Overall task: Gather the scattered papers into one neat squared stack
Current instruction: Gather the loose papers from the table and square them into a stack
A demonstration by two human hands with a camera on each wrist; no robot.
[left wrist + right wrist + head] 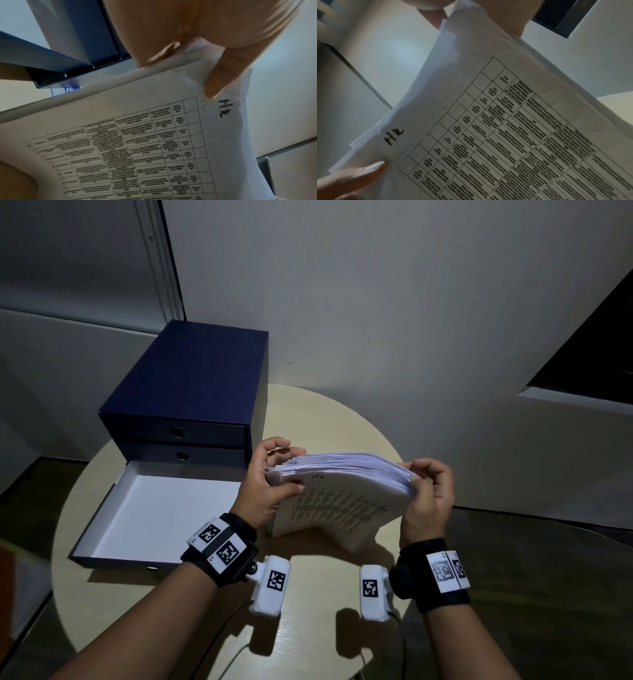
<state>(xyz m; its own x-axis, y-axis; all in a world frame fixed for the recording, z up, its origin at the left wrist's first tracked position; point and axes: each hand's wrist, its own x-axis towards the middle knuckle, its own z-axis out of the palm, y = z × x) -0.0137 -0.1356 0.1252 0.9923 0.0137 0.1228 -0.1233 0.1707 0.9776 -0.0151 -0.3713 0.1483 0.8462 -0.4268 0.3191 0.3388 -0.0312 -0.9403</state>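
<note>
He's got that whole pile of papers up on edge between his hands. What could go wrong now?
The papers stand bowed on the table, with top edges fanned unevenly; sheets could slip out or crease. The left hand and right hand hold only the upper corners, so the bottom might slide away.

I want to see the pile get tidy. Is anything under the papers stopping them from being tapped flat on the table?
Nothing visible does. The left hand and right hand hold the paper stack on edge on bare table.
</note>
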